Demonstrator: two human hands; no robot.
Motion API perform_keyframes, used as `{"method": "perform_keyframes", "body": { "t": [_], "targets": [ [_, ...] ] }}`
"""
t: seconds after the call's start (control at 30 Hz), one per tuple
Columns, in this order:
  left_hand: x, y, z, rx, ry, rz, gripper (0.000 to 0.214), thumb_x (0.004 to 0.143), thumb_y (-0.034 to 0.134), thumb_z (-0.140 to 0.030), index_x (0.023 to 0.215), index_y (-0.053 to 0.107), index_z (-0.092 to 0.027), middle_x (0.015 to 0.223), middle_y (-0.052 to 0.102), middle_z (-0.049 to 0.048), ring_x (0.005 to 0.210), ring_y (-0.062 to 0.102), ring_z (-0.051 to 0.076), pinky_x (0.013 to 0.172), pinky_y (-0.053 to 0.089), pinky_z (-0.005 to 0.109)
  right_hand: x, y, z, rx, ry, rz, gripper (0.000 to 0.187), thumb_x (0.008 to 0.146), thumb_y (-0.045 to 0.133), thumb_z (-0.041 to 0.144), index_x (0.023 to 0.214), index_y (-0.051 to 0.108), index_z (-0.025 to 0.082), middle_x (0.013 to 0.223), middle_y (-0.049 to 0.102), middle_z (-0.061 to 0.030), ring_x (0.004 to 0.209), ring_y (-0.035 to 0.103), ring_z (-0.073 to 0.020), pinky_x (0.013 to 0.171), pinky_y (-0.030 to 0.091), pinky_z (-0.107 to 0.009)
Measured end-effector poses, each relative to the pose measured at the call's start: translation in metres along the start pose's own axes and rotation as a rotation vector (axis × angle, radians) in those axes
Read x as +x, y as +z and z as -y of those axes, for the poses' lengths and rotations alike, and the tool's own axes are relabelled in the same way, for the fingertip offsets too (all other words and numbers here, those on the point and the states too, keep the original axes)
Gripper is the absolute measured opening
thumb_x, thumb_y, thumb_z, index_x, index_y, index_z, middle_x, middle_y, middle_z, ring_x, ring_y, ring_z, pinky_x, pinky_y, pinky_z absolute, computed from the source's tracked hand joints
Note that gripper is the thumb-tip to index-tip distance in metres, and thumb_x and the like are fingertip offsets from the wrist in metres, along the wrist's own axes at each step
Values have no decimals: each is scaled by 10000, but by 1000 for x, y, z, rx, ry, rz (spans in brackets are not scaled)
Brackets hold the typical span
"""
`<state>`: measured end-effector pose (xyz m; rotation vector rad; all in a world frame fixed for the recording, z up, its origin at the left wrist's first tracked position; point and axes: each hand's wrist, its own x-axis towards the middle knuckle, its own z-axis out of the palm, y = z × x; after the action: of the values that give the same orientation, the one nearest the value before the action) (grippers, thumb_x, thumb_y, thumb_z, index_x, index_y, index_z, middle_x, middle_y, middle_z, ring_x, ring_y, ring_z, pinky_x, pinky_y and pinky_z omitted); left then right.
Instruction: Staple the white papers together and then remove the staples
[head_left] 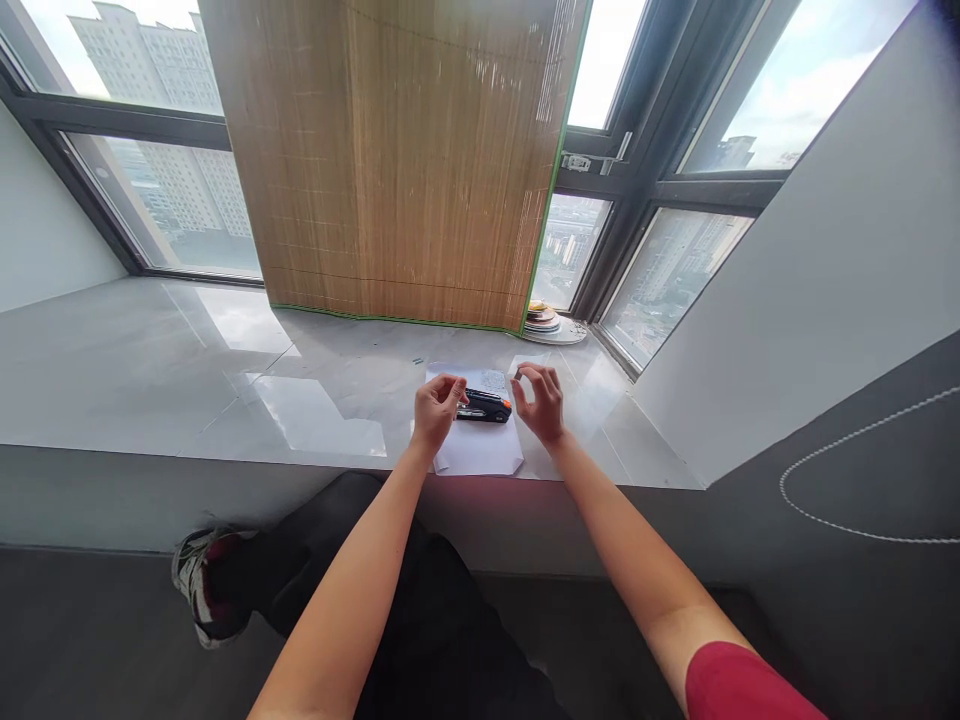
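A black stapler (486, 406) with an orange piece at its right end lies across white paper (480, 450) on the sill. My left hand (438, 408) is closed in a pinch at the stapler's left end, covering part of it; whatever sits between those fingertips is too small to tell. To the right of the stapler, apart from it, my right hand (541, 400) is raised with thumb and forefinger curled together in a ring. Something tiny and dark may be at its fingertips, but I cannot make it out.
A bamboo blind (405, 170) hangs over the window behind the sill (187, 390). Stacked plates (551, 325) stand in the back right corner. A small bluish bit (418, 360) lies left of the paper. A beaded cord (810, 450) hangs at the right wall.
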<state>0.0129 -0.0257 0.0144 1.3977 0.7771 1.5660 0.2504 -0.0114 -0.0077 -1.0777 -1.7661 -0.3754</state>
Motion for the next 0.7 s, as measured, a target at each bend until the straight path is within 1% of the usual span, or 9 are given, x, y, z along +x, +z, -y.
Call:
{"method": "perform_keyframes", "body": {
  "t": [0.07, 0.13, 0.23, 0.33, 0.4, 0.47, 0.53, 0.6, 0.7],
  "targets": [
    [2, -3, 0, -58, -23, -107, 518, 892, 775, -681, 786, 679, -184, 620, 610, -6, 426, 398, 62, 412, 296, 227, 16, -6, -23, 3, 89, -7, 143, 1069, 548, 342, 1059, 657, 249, 1145, 742, -121, 1077, 652, -291, 991, 533, -463],
    [5, -5, 1, -115, -48, -181, 513, 886, 774, -677, 779, 670, -186, 605, 561, -21, 435, 378, 61, 409, 272, 224, 30, -8, -51, -18, 183, 44, 138, 1034, 584, 345, 994, 661, 237, 1071, 749, -113, 993, 653, -278, 931, 537, -419],
    [6, -6, 2, -159, -78, -210, 490, 889, 766, -659, 787, 678, -188, 602, 526, -27, 450, 368, 65, 414, 261, 226, 43, -5, -93, -116, 380, 172, 123, 971, 626, 317, 950, 692, 216, 984, 763, -105, 917, 659, -268, 901, 514, -390],
    [6, -5, 4, -139, -80, -219, 462, 891, 770, -635, 794, 700, -189, 602, 496, -30, 466, 362, 72, 428, 256, 233, 42, 6, -121, -193, 524, 356, 123, 937, 652, 289, 951, 738, 203, 1000, 786, -103, 950, 678, -262, 909, 488, -367],
    [6, -7, 6, -93, -49, -268, 442, 902, 767, -619, 809, 724, -189, 607, 473, -34, 485, 370, 78, 449, 269, 238, 37, 15, -130, -237, 562, 466, 137, 936, 664, 289, 962, 766, 201, 1020, 793, -100, 963, 682, -253, 885, 480, -346],
    [7, -10, 8, -32, -4, -353, 430, 930, 740, -613, 827, 739, -195, 599, 440, -41, 501, 375, 87, 472, 283, 242, 32, 23, -133, -287, 571, 523, 161, 952, 667, 304, 987, 785, 199, 1031, 792, -101, 974, 681, -248, 859, 475, -330],
    [10, -14, 10, 28, 32, -444, 441, 957, 701, -622, 827, 737, -202, 577, 406, -50, 503, 367, 94, 486, 285, 243, 31, 28, -133, -325, 556, 536, 175, 969, 669, 314, 1010, 793, 198, 1070, 786, -105, 1014, 675, -248, 864, 475, -324],
    [12, -18, 11, 78, 54, -504, 456, 972, 673, -632, 820, 731, -206, 565, 417, -52, 509, 382, 100, 498, 292, 240, 33, 31, -131, -336, 542, 541, 163, 977, 669, 302, 1019, 792, 202, 1137, 774, -105, 1074, 661, -247, 893, 475, -322],
    [15, -22, 12, 139, 81, -523, 468, 981, 644, -637, 811, 724, -209, 588, 507, -32, 546, 460, 117, 525, 327, 243, 36, 31, -127, -346, 552, 573, 161, 995, 658, 300, 1038, 786, 214, 1187, 751, -98, 1147, 632, -249, 940, 470, -332]
  ]
}}
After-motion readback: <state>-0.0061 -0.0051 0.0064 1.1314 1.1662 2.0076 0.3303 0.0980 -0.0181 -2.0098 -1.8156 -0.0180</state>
